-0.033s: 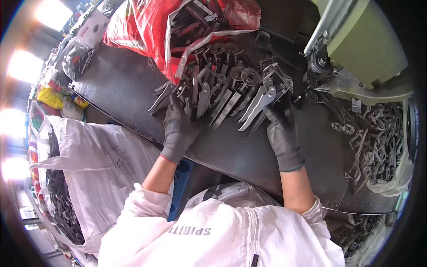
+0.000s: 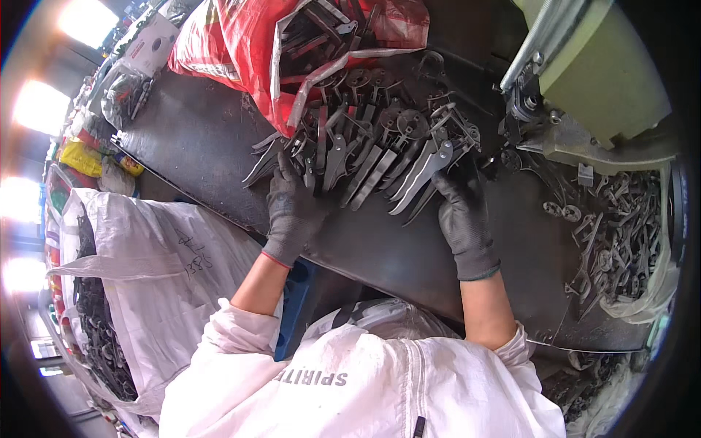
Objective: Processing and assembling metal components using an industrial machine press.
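Note:
A spread of metal lever parts [image 2: 380,171], with long curved handles and round discs with holes, lies on the dark tabletop in front of me. At its left end is my left hand [image 2: 294,212] in a grey glove, index finger stretched forward beside the leftmost handles, fingers apart. My right hand [image 2: 465,215], gloved too, is at the right end. Its thumb rests against a shiny silver handle [image 2: 423,175], with its other fingers spread from the thumb and partly hidden in shadow among the parts. Neither hand visibly grips a part.
A red plastic bag [image 2: 244,55] holding more parts stands behind the pile. A pale green machine [image 2: 599,73] is at the far right, above a heap of small metal pieces [image 2: 621,233]. A white sack [image 2: 153,255] stands left of the table edge, near a blue crate [image 2: 296,299].

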Demonstrator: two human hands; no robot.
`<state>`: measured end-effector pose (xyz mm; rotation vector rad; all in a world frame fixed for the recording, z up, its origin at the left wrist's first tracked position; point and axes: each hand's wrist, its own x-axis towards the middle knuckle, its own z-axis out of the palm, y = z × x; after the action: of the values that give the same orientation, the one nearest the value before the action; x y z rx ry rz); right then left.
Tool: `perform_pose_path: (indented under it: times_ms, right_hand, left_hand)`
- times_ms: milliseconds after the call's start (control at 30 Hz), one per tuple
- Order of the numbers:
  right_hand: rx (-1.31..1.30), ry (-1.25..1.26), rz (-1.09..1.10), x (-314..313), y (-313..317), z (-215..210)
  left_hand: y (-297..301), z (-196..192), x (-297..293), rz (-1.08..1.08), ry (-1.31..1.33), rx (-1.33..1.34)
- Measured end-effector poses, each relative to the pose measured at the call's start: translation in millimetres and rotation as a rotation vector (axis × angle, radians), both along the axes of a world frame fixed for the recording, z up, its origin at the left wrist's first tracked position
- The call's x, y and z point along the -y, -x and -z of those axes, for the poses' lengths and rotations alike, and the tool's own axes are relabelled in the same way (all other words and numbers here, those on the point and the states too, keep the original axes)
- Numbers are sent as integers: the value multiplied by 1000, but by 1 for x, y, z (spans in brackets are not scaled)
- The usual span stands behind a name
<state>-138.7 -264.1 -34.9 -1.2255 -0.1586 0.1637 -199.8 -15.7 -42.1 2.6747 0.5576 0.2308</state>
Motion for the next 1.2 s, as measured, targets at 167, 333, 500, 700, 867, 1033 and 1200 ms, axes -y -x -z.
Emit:
perform_pose_path:
  times_ms: [167,333,500,700,867,1033,1200]
  right_hand:
    - [211,297,89,9,-6,12]
    - [14,171,8,8,-15,12]
    - [103,95,-47,-2,-39,38]
    - [58,68,-205,-15,-66,10]
    - [50,-18,-144,-23,-87,15]
    - [-267,-727,-300,-33,-104,34]
    - [-240,-713,-259,-48,-114,31]
  left_hand:
    - [-4,21,-47,170,-134,167]
    - [-45,-18,-94,396,-101,23]
    - [-61,-19,-100,637,-151,-112]
    - [-47,-18,-45,228,1229,-1]
    - [-63,-13,-5,146,1171,55]
    - [-87,8,4,105,1668,238]
    - [-113,1,21,108,1837,433]
